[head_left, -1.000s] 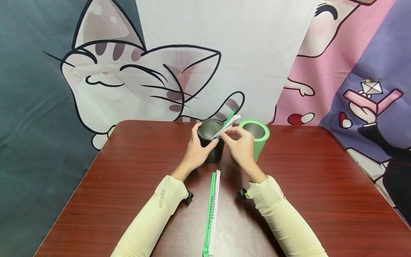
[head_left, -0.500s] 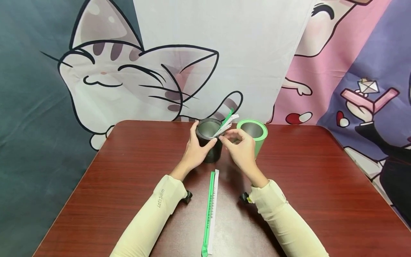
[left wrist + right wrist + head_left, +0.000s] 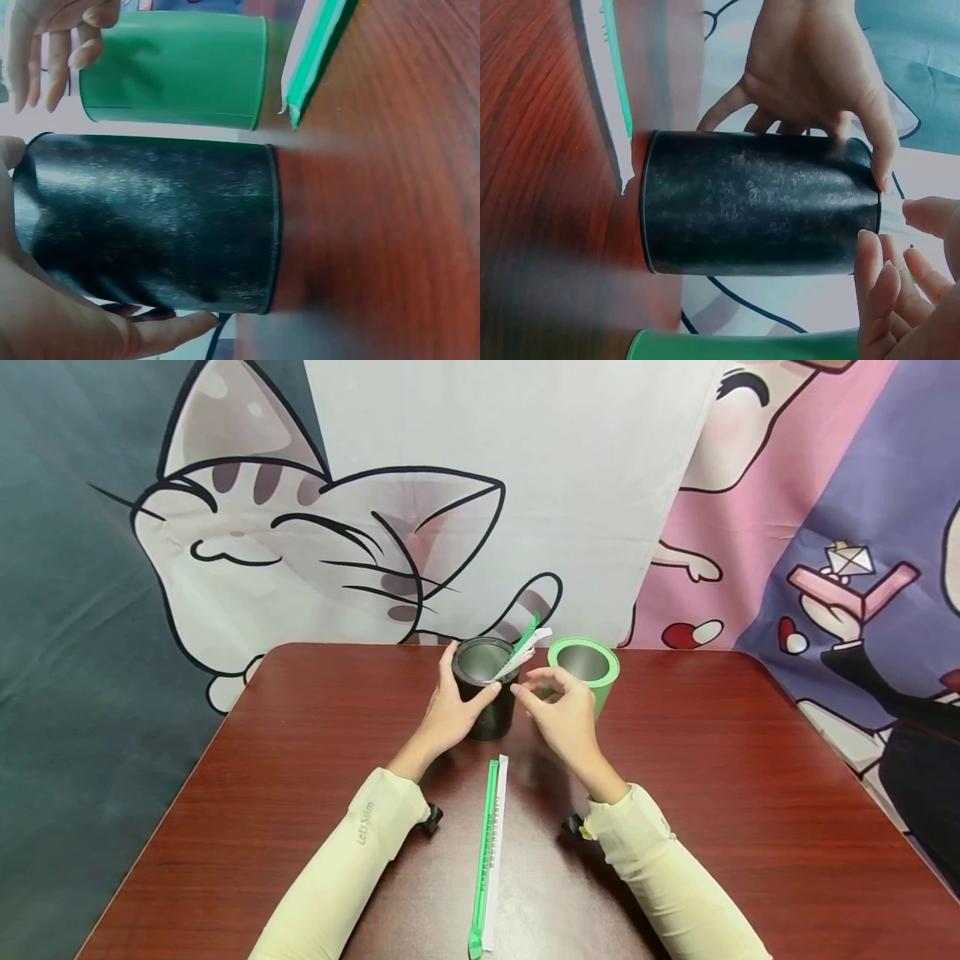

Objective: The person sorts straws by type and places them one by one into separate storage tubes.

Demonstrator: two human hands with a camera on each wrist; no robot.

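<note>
My left hand grips the black cylindrical canister from its left side, thumb across the front near the rim and fingers around the far side. Inside it stand slim green and white strips like wrapped straws, leaning out over the right rim. Close to that rim, my right hand has its thumb and fingers apart with nothing between them. In the right wrist view, the fingertips are right at the rim. A green canister stands upright beside the black one, partly behind my right hand.
A long green wrapped stick and a white one lie side by side on the brown wooden table, in front of the canisters and between the forearms. A cartoon cloth hangs behind the table's back edge.
My right hand has let go of the strips and drawn slightly away from them, its fingers spreading. My left hand keeps its grip on the black canister. The view has shifted slightly.
</note>
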